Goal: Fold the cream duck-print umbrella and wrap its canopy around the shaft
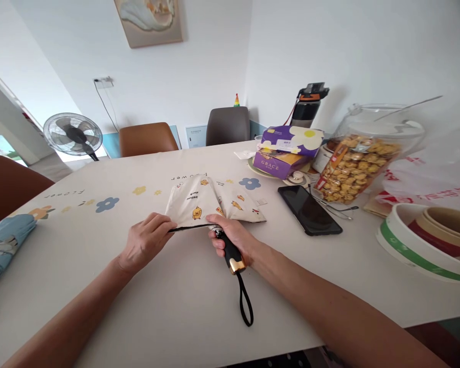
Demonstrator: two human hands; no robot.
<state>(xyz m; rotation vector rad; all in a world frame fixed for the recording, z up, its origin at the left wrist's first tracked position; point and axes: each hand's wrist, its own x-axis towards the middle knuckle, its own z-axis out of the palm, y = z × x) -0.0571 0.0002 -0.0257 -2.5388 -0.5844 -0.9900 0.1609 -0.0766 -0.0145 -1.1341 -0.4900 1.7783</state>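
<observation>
A folding umbrella (187, 204) with cream cloth and yellow duck prints lies in front of me, its canopy collapsed and its folds loosely spread to both sides. My right hand (230, 237) is wrapped around the top of the black handle, with the thumb on the cloth's lower edge. From the handle's gold-coloured end hangs a black wrist loop (246, 301). At the canopy's left corner, my left hand (147, 240) pinches the dark-edged hem between thumb and fingers. The umbrella's shaft is hidden by the cloth.
A blue folded umbrella (7, 240) lies at the table's left. To the right are a black phone (309, 209), cables, a purple tissue pack (287, 148), a large snack jar (362, 163), a plastic bag (433, 168) and tape rolls (425, 250). Chairs (147, 139) stand beyond the table.
</observation>
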